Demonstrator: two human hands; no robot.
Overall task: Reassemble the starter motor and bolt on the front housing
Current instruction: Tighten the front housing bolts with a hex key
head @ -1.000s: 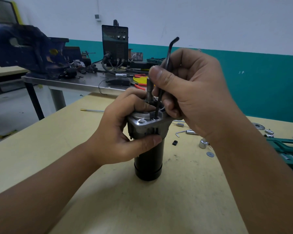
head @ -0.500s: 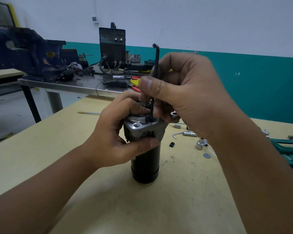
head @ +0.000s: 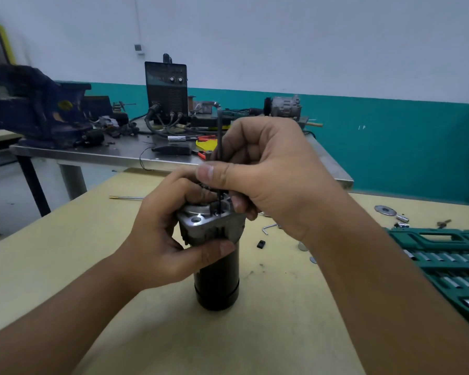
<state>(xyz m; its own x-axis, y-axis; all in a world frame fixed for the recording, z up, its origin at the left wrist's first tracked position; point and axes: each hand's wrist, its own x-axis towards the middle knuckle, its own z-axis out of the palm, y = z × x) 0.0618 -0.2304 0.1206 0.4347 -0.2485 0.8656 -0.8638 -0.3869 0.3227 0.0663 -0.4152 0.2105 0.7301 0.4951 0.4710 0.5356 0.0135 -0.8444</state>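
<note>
On the pale yellow wooden table (head: 65, 266) stands our black cylindrical starter motor (head: 217, 282), upright. Our left hand (head: 163, 239) grips its grey aluminium front housing (head: 209, 226); our right hand (head: 268, 174) pinches the thin black hex key (head: 219, 136), tip in a housing bolt hole.

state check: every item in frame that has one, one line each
starter motor: upright on the table
front housing: seated on top of the motor
hex key: vertical, tip in a housing hole
left hand: grips the housing
right hand: pinches the hex key
socket set case: open
</note>
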